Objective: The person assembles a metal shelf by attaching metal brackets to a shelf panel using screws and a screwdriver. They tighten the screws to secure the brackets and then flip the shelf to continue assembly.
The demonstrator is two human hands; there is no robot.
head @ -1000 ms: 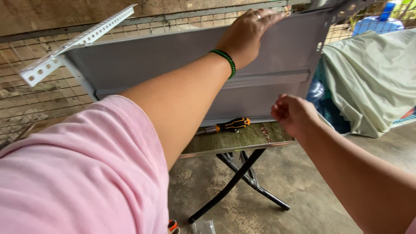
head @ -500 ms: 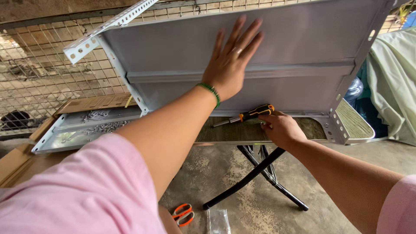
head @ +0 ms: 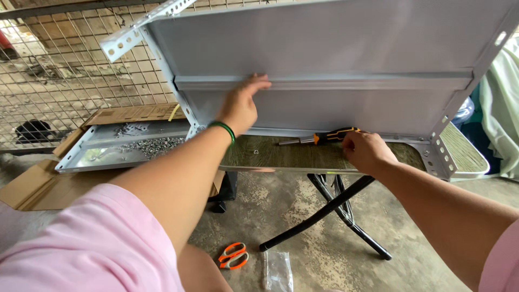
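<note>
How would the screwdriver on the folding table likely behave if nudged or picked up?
The screwdriver has a round shaft and handle, so it may roll on the flat table. It looks stiff and probably light. The right hand touches its handle end; the ribbed grip likely resists slipping.

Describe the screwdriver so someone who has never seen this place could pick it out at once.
Find the small folding table with black crossed legs, where a big grey metal shelf panel stands on edge. The screwdriver lies flat on the tabletop along the panel's bottom edge, just beside the right hand. Its orange-and-black handle and bare metal shaft set it apart; the only other orange item, the scissors, lies on the floor.
</note>
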